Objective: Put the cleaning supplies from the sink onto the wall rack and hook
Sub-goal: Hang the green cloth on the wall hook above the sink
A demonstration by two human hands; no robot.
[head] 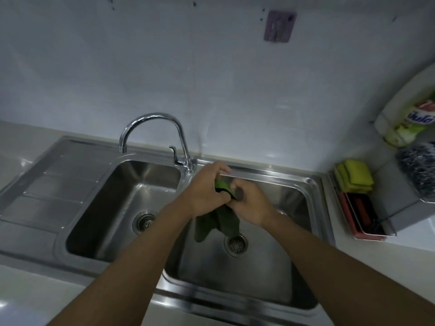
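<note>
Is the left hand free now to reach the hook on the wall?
Probably not yet: the left hand and right hand both grip the green cloth. The path to the hook looks clear.

Chrome faucet (153, 135) btwn basins, drain strainer (145, 220) in left one.

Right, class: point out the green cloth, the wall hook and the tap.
green cloth (216, 222): head view, on the part hanging below the hands.
wall hook (279, 25): head view, on the middle of its purple plate.
tap (150, 117): head view, on the top of its curved spout.
</note>
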